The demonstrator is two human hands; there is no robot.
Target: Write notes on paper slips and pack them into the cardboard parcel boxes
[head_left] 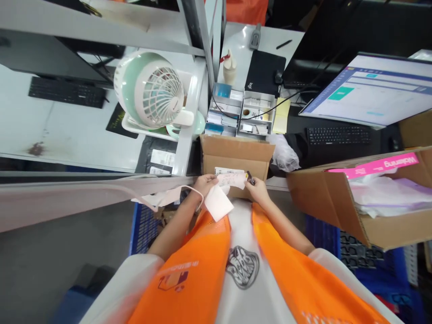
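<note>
My left hand (204, 183) pinches the left end of a small paper slip (232, 180) with reddish handwriting. From just below that hand hangs a white square of paper (218, 204). My right hand (258, 191) is closed around a black pen (250, 177), and its fingertips also meet the slip's right end, where a yellow mark shows. Behind the slip stands an open cardboard box (232, 157) with its flap raised. A white printed label (229, 171) on the box is partly covered by the slip.
A white and green fan (151, 92) stands at the left. Beyond the box are divided trays (240, 112) of small cards. At the right are a monitor (367, 90), a keyboard (338, 135) and a large open carton (324, 198) with plastic bags. Blue crates (138, 229) sit below.
</note>
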